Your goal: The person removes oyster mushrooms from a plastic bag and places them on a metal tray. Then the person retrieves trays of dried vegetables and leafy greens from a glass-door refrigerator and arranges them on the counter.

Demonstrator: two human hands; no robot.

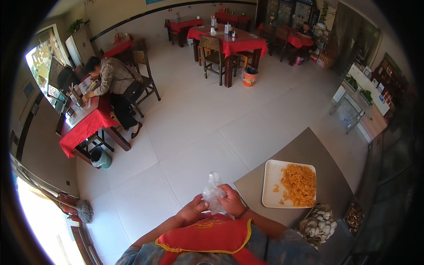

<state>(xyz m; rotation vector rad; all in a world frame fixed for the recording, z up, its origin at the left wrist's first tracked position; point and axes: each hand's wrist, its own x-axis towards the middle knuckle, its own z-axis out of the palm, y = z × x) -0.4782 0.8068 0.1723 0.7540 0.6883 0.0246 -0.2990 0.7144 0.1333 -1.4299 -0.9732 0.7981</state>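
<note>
In front of my red, yellow-edged apron (203, 236), both hands are closed on a crumpled piece of thin clear plastic (213, 193); whether it is a bag or a glove I cannot tell. My left hand (192, 211) pinches its lower left side. Gripping it from the right is my right hand (232, 202). To the right of my hands, a white tray (270, 189) lies on a grey table (307, 148). Orange, shredded-looking food (298, 184) is heaped over the tray's right part, with a few loose bits at its left.
Pale mushrooms (319, 223) fill a container at the table's near edge, beside darker dried-looking pieces (353, 217). At left, a person (117, 77) sits at a red-clothed table (90, 132). Bins (100, 157), chairs (214, 57) and more red-covered tables (238, 44) stand across the tiled floor.
</note>
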